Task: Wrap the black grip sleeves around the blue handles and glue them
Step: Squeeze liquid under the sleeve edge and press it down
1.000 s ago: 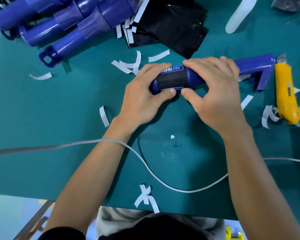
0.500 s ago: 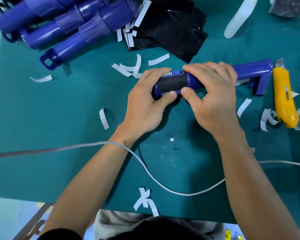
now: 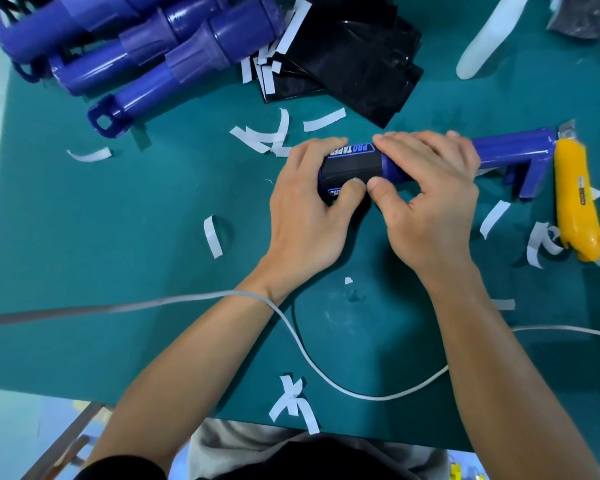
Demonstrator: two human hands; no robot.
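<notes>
Curled left hand (image 3: 305,209) grips the black rubbery grip sleeve (image 3: 350,166), already wrapped round the blue plastic handle (image 3: 510,147) that the right hand (image 3: 430,202) clasps on the teal worktop (image 3: 118,271), thumbs pressing its seam, while piled blue handles (image 3: 146,60) seemingly await theirs.

- A handle (image 3: 510,147) lies crosswise mid-tabletop (image 3: 118,271), the left hand (image 3: 305,216) gripping its left end and the right hand (image 3: 430,202) just beside.
- A grip sleeve (image 3: 350,168) sits around that end.
- A knife (image 3: 575,195) lies just right of the handle.
- Spare handles (image 3: 146,57) lie far left, with a sleeve stack (image 3: 354,64) to their right.
</notes>
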